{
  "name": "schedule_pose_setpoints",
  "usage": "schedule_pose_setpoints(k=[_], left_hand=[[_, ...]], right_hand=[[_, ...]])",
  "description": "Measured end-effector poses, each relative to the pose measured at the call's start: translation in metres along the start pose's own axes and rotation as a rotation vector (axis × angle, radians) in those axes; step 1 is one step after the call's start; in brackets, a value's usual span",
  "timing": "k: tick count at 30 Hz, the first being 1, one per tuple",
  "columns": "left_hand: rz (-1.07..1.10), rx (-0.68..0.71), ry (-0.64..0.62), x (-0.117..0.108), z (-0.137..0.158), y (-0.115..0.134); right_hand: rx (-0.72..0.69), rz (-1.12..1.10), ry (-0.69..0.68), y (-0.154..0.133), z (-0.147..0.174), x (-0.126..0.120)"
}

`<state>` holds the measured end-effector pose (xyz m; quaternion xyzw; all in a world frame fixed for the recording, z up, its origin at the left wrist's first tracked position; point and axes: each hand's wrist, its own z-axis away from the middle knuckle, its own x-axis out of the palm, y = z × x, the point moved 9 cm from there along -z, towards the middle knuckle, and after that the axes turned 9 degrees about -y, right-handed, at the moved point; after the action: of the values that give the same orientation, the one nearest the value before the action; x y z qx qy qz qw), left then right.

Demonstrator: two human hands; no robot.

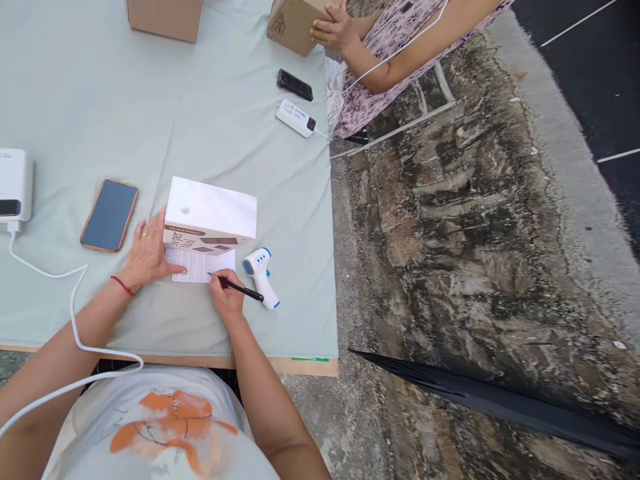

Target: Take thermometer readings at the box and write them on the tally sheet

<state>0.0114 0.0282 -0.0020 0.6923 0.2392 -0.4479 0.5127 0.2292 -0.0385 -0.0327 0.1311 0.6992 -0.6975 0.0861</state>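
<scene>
My right hand (228, 293) grips a black pen (245, 289), its tip on a small white paper (193, 265) covered with rows of print or writing. My left hand (150, 252) lies with fingers apart, its thumb on the paper's left edge and its fingers against the side of a white box (210, 205). Brown bars and lettering mark the box's near face, and the paper lies right in front of it. To the right of the pen is a white and blue infrared thermometer (261, 277). A smartphone (109, 215) rests left of my left hand.
A white power bank (15, 185) with a cable stands at the left. Farther back lie a white device (295, 118), a black device (295, 85) and a cardboard box (165, 17). Another person's hands (333, 28) touch a second cardboard box (295, 27). The table's right edge borders rough ground.
</scene>
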Motion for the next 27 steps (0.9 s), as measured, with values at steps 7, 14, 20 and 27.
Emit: schedule_pose_setpoints(k=[7, 14, 20, 27], left_hand=[[-0.002, 0.0, -0.008, 0.0007, 0.0001, -0.0012], [0.02, 0.003, -0.009, -0.001, 0.0005, -0.0003], [0.001, 0.007, -0.026, -0.0014, 0.0004, 0.0012], [-0.013, -0.011, -0.054, -0.001, -0.0004, 0.0023]], right_hand=[[-0.004, 0.008, 0.019, 0.0006, -0.0001, -0.0004], [0.009, -0.02, 0.035, 0.0016, 0.0024, -0.0033], [0.016, -0.048, 0.048, 0.0024, 0.0019, -0.0031], [0.045, -0.038, 0.039, 0.0038, 0.0021, -0.0017]])
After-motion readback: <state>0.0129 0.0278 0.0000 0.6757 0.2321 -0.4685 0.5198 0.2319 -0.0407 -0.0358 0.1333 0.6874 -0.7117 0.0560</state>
